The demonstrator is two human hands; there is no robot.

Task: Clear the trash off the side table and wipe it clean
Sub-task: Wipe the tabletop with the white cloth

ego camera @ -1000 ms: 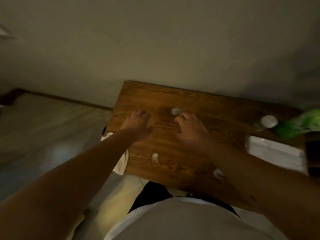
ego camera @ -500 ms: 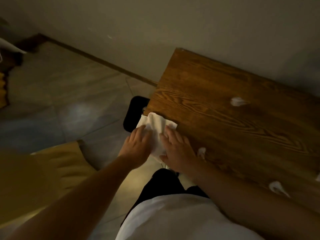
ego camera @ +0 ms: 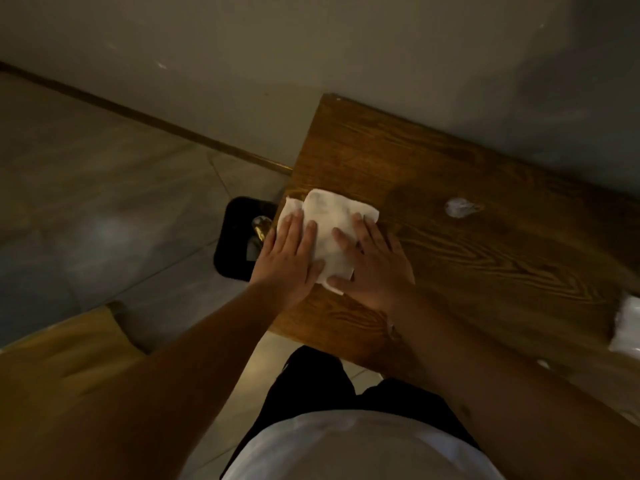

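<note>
A white cloth (ego camera: 330,225) lies flat on the left end of the brown wooden side table (ego camera: 485,265). My left hand (ego camera: 289,256) presses its left part with straight fingers. My right hand (ego camera: 372,268) presses its right part, fingers spread flat. A crumpled white scrap of trash (ego camera: 457,207) lies on the table to the right of the cloth, apart from both hands. Another small white scrap (ego camera: 393,329) shows beside my right forearm near the front edge.
A black bin (ego camera: 239,237) stands on the tiled floor just left of the table, with something inside. A white pack (ego camera: 628,323) sits at the table's right edge. The wall runs behind the table. A yellowish seat (ego camera: 69,344) is at the lower left.
Both hands have slid the cloth up from the table's front left corner fully onto the tabletop and flattened it. The camera view has shifted left since one second ago.
</note>
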